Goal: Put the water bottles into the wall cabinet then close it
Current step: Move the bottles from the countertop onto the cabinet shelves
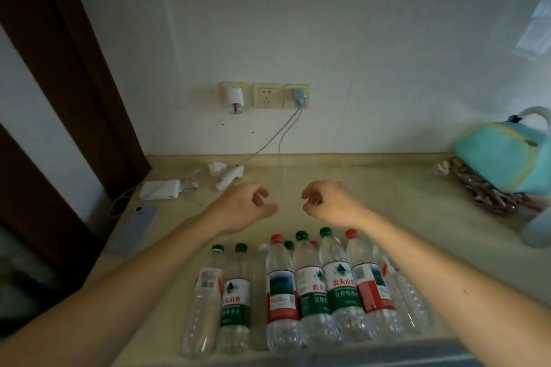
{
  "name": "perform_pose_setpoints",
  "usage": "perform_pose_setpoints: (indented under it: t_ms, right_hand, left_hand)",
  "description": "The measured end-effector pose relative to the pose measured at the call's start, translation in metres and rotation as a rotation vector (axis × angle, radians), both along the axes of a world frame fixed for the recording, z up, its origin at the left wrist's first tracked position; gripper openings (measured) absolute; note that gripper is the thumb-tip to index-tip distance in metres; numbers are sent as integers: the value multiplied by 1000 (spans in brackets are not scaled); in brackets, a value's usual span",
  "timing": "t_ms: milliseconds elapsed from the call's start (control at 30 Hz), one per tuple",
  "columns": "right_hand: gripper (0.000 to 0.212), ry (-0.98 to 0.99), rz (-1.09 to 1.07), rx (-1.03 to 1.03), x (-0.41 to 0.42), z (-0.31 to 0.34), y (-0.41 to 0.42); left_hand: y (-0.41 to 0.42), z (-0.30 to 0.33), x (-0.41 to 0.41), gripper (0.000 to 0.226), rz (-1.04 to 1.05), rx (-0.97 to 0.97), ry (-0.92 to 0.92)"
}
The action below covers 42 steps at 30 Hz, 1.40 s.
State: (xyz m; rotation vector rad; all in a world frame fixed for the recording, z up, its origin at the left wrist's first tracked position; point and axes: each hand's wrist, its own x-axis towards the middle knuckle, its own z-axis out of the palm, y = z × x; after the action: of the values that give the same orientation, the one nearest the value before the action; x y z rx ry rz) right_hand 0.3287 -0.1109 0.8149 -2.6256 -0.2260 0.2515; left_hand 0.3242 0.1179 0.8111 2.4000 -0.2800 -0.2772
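The water bottles (301,292) stand upright in a close cluster at the near edge of the surface (387,188), most touching their neighbours; caps are green or red, and labels are green-and-white or red-and-white. One bottle in the cluster has no visible label. Both forearms extend forward above the cluster, one on each side of it. The left hand (247,205) hovers beyond the bottles with its fingers loosely curled and holds nothing. The right hand (331,202) hovers just beside it, apart from it, fingers likewise loosely curled and holding nothing. Neither hand touches a bottle. On the left part of the surface lies a phone (134,229), face down, and beyond it a white power adapter (159,189) with cables. On the right part rests a teal bag (504,155), with a metal chain (483,188) lying in front of it. On the wall behind, three sockets (265,95) sit in a row; the left carries a white plug and the right a charger with a cable (280,146) hanging to the surface. A dark door frame (74,53) rises at the left.
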Motion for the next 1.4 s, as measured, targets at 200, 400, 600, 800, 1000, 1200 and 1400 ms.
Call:
perform_pose_setpoints:
  t_ms: [200, 400, 600, 800, 1000, 1200, 1400]
  right_hand:
    - [46, 216, 53, -96, 18, -70, -23]
    - [54, 279, 169, -266, 48, -122, -27]
    - [39, 442, 134, -78, 71, -140, -21]
    - [37, 478, 93, 25, 85, -135, -16]
    - [19, 324, -44, 366, 90, -86, -15]
    - [19, -22, -64, 358, 91, -29, -20]
    - [31, -243, -62, 255, 71, -47, -6]
  left_hand:
    - [-48, -97, -6, 72, 141, 162, 370]
    - [-78, -132, 1, 57, 343, 49, 443]
    - [-75, -143, 8, 29, 485, -137, 435]
    - [-54, -149, 23, 23, 574, -321, 348]
    - [-35, -121, 59, 20, 546, -670, 207]
    - [-37, -84, 90, 15, 308, -619, -132]
    - [-34, -103, 100, 34, 199, -498, -202]
